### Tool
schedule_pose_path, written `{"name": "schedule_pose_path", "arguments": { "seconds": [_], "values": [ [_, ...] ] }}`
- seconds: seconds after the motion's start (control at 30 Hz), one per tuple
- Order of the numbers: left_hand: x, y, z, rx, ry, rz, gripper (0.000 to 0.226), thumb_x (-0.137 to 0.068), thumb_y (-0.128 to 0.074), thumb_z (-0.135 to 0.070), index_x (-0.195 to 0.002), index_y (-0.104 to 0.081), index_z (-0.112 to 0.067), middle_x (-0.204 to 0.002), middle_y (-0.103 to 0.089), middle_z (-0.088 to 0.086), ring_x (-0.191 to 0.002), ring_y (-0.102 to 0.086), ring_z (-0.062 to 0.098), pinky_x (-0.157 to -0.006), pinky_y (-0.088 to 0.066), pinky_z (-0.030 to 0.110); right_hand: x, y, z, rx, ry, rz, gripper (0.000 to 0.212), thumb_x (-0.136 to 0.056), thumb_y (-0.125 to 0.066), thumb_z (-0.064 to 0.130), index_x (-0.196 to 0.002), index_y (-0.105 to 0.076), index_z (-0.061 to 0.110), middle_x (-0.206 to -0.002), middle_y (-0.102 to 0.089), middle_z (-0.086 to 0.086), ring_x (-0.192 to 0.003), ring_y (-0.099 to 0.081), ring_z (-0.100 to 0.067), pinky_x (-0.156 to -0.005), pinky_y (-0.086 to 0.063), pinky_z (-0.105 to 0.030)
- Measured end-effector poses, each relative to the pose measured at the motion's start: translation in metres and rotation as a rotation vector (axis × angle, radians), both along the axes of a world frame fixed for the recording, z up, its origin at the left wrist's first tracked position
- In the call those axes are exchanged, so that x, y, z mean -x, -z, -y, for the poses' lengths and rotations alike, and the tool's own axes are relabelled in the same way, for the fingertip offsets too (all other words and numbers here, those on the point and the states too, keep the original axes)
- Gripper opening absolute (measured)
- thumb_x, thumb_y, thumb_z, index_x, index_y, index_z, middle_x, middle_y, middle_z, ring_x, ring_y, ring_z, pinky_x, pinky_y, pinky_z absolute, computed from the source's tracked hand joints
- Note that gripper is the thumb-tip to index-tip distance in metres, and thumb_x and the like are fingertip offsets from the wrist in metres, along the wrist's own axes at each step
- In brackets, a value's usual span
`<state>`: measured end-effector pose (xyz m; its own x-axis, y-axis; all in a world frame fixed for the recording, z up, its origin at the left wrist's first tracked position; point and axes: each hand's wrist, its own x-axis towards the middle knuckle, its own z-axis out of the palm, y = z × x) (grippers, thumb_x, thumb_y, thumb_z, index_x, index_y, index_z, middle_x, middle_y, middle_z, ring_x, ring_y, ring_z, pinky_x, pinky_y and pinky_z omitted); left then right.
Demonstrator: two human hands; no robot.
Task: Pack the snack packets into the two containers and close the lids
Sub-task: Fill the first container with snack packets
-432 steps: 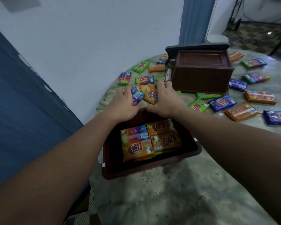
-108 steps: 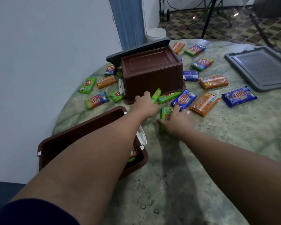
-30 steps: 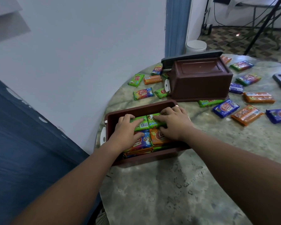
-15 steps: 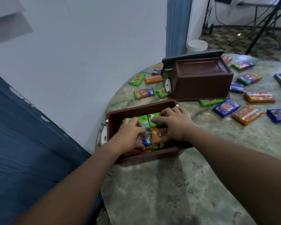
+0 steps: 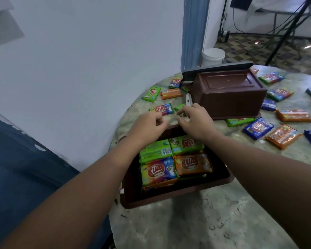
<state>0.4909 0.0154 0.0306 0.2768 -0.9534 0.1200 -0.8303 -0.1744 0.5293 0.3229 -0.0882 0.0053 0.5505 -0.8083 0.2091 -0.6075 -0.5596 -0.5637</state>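
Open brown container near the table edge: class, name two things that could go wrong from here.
1. The open container sits close to the table edge; a push from either arm might tip it off.
2. The second container lies upside down over its lid, with loose packets scattered around, so packing it may be delayed.

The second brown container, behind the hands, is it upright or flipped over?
Flipped over. The second brown container shows its flat recessed base on top, its rim down on the table.

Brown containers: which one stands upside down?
The far container, bottom up on the table, dark lid behind it. The near container sits open, holding packets.
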Motion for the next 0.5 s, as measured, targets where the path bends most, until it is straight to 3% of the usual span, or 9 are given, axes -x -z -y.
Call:
{"name": "schedule_pose_path", "arguments": {
  "seconds": [0.17, 0.27, 0.4, 0.5],
  "values": [
    [-0.028, 0.002, 0.047, -0.05, -0.05, 0.035, 0.03, -0.093, -0.064, -0.041, -0.071, -0.061, -0.021, -0.069, -0.06, -0.005, -0.068, -0.056, 0.012, -0.056, -0.038, 0.028, -0.025, -0.008, 0.032, -0.043, 0.035, -0.086, 0.024, -0.094, -0.065, 0.031, -0.116, -0.07, 0.024, -0.117, -0.063, -0.009, -0.101, -0.062, -0.022, -0.082, -0.047, -0.031],
    [-0.045, 0.009, 0.076, -0.118, -0.06, 0.071, 0.026, -0.091, -0.065, -0.04, -0.075, -0.063, -0.02, -0.075, -0.063, -0.004, -0.074, -0.058, 0.016, -0.057, -0.039, 0.029, -0.031, -0.007, 0.055, -0.092, 0.06, -0.131, 0.022, -0.093, -0.068, 0.028, -0.114, -0.071, 0.023, -0.103, -0.066, 0.001, -0.093, -0.062, -0.018, -0.075, -0.043, -0.027],
    [-0.063, 0.03, 0.111, -0.218, -0.027, 0.07, 0.017, -0.089, -0.069, -0.037, -0.088, -0.065, -0.021, -0.094, -0.068, -0.002, -0.088, -0.063, 0.019, -0.08, -0.055, 0.041, -0.036, 0.003, 0.08, -0.135, 0.072, -0.212, 0.026, -0.091, -0.072, 0.027, -0.115, -0.07, 0.021, -0.093, -0.061, 0.007, -0.089, -0.061, -0.017, -0.075, -0.045, -0.027],
    [-0.071, 0.044, 0.129, -0.262, 0.003, 0.102, 0.016, -0.088, -0.072, -0.036, -0.092, -0.065, -0.022, -0.099, -0.068, -0.001, -0.091, -0.063, 0.02, -0.084, -0.055, 0.042, -0.04, 0.008, 0.093, -0.121, 0.062, -0.278, 0.029, -0.089, -0.075, 0.028, -0.117, -0.07, 0.022, -0.098, -0.064, 0.005, -0.089, -0.06, -0.017, -0.076, -0.046, -0.028]
  ]
}}
